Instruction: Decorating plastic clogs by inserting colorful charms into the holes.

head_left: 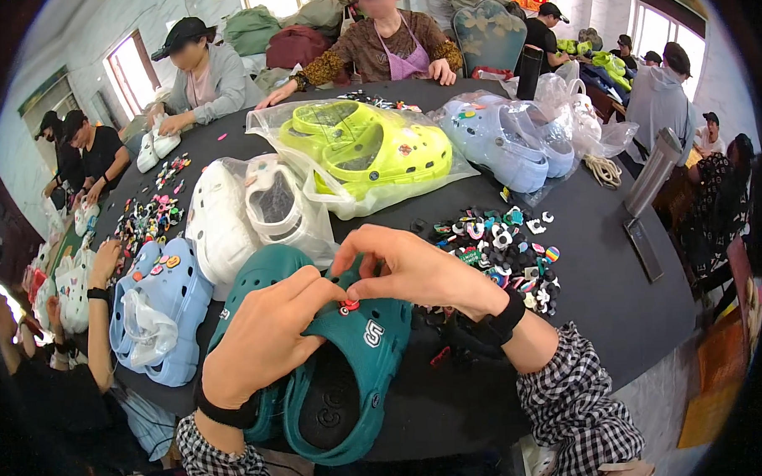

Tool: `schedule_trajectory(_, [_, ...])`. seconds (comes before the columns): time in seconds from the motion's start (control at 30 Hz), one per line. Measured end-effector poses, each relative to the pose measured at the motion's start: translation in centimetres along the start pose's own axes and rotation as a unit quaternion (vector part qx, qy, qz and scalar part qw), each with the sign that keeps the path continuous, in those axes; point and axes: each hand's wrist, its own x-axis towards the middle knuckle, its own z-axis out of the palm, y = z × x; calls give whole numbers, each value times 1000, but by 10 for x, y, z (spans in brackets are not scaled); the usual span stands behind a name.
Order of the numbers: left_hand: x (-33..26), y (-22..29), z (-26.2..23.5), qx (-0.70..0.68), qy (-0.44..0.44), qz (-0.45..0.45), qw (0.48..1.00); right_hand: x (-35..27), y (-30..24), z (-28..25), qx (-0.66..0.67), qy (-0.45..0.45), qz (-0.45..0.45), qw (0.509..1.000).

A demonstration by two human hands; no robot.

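Observation:
A teal clog [342, 441] lies in front of me, its heel strap toward me. A white and black letter-shaped charm [373, 334] sits on its upper. My left hand [271, 338] is closed on this clog, fingers at the edge of the upper. Beside those fingertips is a small red charm [348, 306]. My right hand [424, 274] bends over the upper from the right, thumb and forefinger curled in a pinch near the red charm; what they hold is hidden. The second teal clog [269, 267] lies partly under my left hand.
Loose charms [507, 254] are heaped right of my hands on the black table [619, 314]. Around me lie light blue clogs [161, 304], bagged white clogs [220, 210], bagged lime clogs [387, 158] and bagged pale blue clogs [503, 141]. A phone [643, 250] lies rightward. Several people work nearby.

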Motion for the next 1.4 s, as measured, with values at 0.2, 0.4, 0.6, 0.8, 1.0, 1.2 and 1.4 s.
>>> schedule_trajectory(0.2, [-1,-3,0,35,-13,21,999,1,5,-5,-28,-76,11,997])
schedule_trajectory(0.4, [-2,-1,-1,44,-13,20,999,-2,7,-26,-52,-174,-118,976])
schedule_trajectory(0.6, [-1,-3,0,48,-25,24,998,-12,-7,-28,-134,-215,-123,960])
schedule_trajectory(0.8, [3,2,-4,32,-57,-12,998,-19,-9,-24,-213,-171,-163,948])
schedule_trajectory(1.0, [1,0,-5,-49,-47,-28,997,-20,-17,-17,-240,-129,-161,949])
schedule_trajectory(1.2, [-3,7,-20,-272,-16,-46,961,-10,-7,-22,-152,-96,-111,978])
schedule_trajectory(1.4, [-1,-5,-1,-228,91,-59,968,-8,-21,-1,-81,2,-76,994])
